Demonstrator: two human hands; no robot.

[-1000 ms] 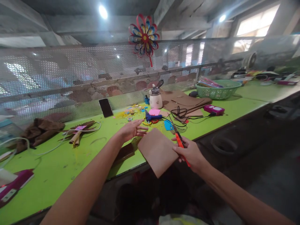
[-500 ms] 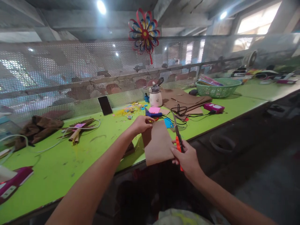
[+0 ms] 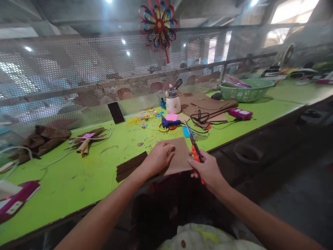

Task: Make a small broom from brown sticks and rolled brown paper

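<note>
A sheet of brown paper (image 3: 180, 154) lies at the front edge of the green table. My left hand (image 3: 162, 156) rests on its left part with the fingers curled and pressed to it. Just right of the sheet, my right hand (image 3: 208, 170) is closed round scissors (image 3: 195, 152) with orange handles, blades pointing up and away. The fingers of my right hand are close to the sheet's right edge; whether they touch it I cannot tell. Left of the sheet lies a stack of folded dark brown paper (image 3: 131, 166), partly behind my left forearm.
Behind the sheet are a blue glue gun (image 3: 170, 122), its cable and paper scraps (image 3: 148, 116). A white bottle (image 3: 173, 102), a phone (image 3: 116, 113) and a green basket (image 3: 244, 92) stand farther back. Brown sheets (image 3: 208, 104) lie near the basket. A mesh screen (image 3: 91, 73) borders the table.
The brown sheet has come down flat on the table edge. My left hand has moved from its far edge down onto its surface. The folded brown stack now shows more.
</note>
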